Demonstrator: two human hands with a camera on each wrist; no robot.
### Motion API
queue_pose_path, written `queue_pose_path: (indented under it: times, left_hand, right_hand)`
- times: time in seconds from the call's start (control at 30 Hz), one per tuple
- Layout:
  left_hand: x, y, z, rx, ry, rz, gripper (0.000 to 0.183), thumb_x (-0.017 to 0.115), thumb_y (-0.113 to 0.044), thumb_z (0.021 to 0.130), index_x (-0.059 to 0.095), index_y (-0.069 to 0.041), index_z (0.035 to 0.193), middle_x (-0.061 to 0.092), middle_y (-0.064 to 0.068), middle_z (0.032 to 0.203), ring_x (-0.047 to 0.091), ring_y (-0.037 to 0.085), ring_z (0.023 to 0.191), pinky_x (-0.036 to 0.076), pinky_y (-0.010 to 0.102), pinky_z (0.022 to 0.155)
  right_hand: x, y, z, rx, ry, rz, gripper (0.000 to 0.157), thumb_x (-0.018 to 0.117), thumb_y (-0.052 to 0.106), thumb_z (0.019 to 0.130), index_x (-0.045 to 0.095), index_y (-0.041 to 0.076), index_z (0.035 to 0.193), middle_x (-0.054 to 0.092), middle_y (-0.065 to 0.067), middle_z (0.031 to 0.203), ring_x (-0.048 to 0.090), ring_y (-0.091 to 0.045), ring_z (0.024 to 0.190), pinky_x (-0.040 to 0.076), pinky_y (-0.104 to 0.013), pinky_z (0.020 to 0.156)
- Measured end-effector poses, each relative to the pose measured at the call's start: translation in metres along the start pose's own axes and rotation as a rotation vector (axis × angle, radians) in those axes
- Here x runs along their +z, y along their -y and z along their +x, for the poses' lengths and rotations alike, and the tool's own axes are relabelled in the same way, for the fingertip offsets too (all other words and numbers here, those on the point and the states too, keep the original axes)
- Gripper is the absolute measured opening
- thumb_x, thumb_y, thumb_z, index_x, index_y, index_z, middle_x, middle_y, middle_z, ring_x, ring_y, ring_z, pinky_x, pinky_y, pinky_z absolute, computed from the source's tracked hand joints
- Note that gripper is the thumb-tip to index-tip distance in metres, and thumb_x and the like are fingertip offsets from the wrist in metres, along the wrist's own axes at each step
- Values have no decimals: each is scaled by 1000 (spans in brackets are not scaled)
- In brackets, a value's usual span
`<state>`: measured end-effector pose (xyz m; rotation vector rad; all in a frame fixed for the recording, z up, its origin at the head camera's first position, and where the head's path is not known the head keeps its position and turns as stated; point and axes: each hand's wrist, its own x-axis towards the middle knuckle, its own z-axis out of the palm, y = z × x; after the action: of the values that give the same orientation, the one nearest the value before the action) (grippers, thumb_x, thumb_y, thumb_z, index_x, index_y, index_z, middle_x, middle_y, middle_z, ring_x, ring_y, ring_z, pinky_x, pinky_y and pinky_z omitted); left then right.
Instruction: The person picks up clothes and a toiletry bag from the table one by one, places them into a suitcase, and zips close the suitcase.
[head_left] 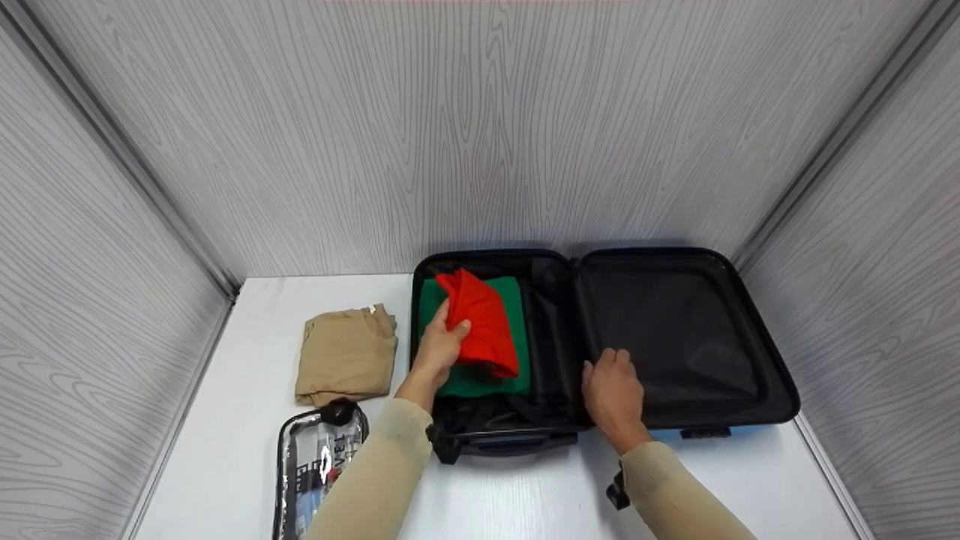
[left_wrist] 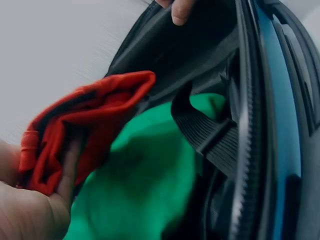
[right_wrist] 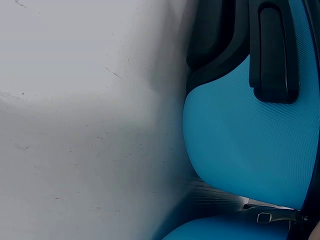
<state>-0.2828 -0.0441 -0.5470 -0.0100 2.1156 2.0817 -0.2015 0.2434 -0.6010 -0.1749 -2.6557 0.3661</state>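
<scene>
Pinching a folded bright red cloth (head_left: 484,322) in the left hand (head_left: 439,346), with thumb outside and at least one finger tucked into the fold, so basically no gap beyond the fabric itself. Holding it over a smooth green cloth (left_wrist: 145,175), just past those fingertips, in the left half of an open suitcase with black lining and blue shell (head_left: 667,330). Can't tell about contact between red and green. Also resting the right hand (head_left: 615,394) at the inner edge of the right half, with fingers bent and close together; can't tell about a real grip there. Got a folded tan shirt (head_left: 346,352) left of the left fingers on a white table (head_left: 510,495), plus a clear plastic pouch with black trim (head_left: 307,435) beside the sleeve (head_left: 375,472), well back from those fingertips.
</scene>
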Motion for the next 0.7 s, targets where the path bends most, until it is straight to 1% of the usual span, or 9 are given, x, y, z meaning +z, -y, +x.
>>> queue_pose_path:
  times: [0.13,0.23,0.33,0.37,0.47,0.53,0.57,0.63,0.7]
  left_hand:
    - [-4,7,0,-55,-1,48,70,54,-14,110,18,-13,171,28,15,173,28,33,158,23,52,129]
    - [-6,11,-1,-121,3,67,71,52,-16,111,13,-7,170,25,17,173,26,35,158,23,52,129]
    - [-9,13,-4,-186,3,95,75,50,-18,111,6,-1,169,16,19,175,18,36,161,18,51,131]
    - [-10,14,-5,-199,2,112,76,50,-18,111,4,1,168,14,20,176,16,36,161,17,51,131]
    - [-11,16,-7,-212,-10,189,79,50,-17,110,0,3,167,10,22,176,13,36,162,15,49,131]
    - [-10,16,-7,-202,-21,270,81,52,-14,108,0,4,167,16,25,174,20,37,160,21,49,130]
    - [-9,15,-7,-192,-30,322,82,53,-13,107,1,5,167,22,27,172,26,38,158,24,49,129]
    - [-8,14,-8,-173,-52,430,84,56,-11,105,2,5,166,35,32,164,40,40,151,33,49,124]
    - [-7,13,-9,-140,-79,528,85,60,-9,102,5,5,166,42,35,158,47,43,144,40,50,120]
  right_hand:
    - [0,0,0,-12,-14,-8,30,70,20,102,60,-8,97,56,-22,87,61,-37,67,57,-52,55]
    - [0,-1,0,-18,-20,-14,30,70,20,103,60,-8,97,55,-22,87,61,-37,66,57,-51,54]
    - [-1,-1,0,-19,-15,-14,30,69,20,103,60,-9,97,55,-22,87,60,-37,66,57,-50,54]
    - [-1,-1,0,-17,-10,-13,30,69,20,103,60,-9,97,55,-22,87,60,-37,66,57,-50,54]
    - [-1,-1,1,-9,7,-9,30,68,20,104,60,-9,98,55,-22,88,60,-36,67,57,-50,54]
    - [-1,-2,1,-1,14,-7,30,68,20,104,60,-8,99,55,-22,88,60,-36,67,57,-51,54]
    - [-1,-2,1,1,16,-5,30,68,21,104,59,-8,99,55,-21,89,60,-36,67,57,-50,54]
    - [-1,-2,1,-5,10,-8,30,69,20,103,60,-8,98,55,-21,88,61,-36,67,57,-50,54]
    - [-1,-2,0,-15,0,-14,30,70,20,103,60,-9,98,55,-21,87,61,-36,67,58,-49,54]
